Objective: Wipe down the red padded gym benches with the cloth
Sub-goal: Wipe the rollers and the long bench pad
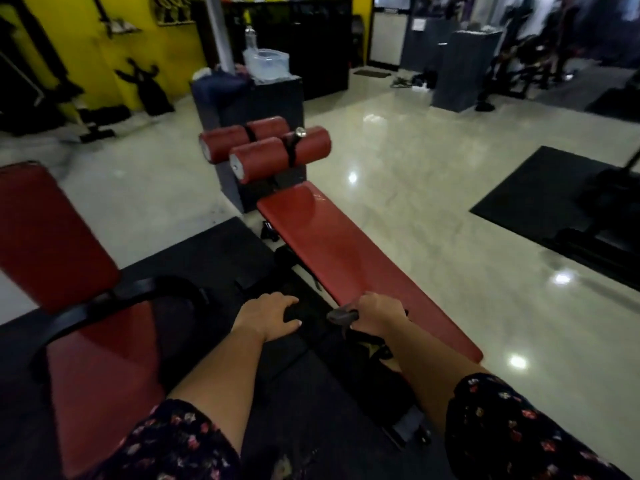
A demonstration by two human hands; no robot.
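The right hand (379, 315) curls around a dark grey cloth (343, 316) at the near left edge of the long red padded bench (346, 258), which runs toward twelve o'clock. The left hand (268, 317) hangs relaxed, fingers loosely spread, holding nothing, above the black rubber floor mat (207, 251). At nine o'clock stands a second red padded bench with a black curved frame (52, 237); red foam rollers (273, 154) cap the far end.

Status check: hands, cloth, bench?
Right hand grips dark cloth at long red bench's near left edge. Left hand open, empty. Bench top unobstructed.
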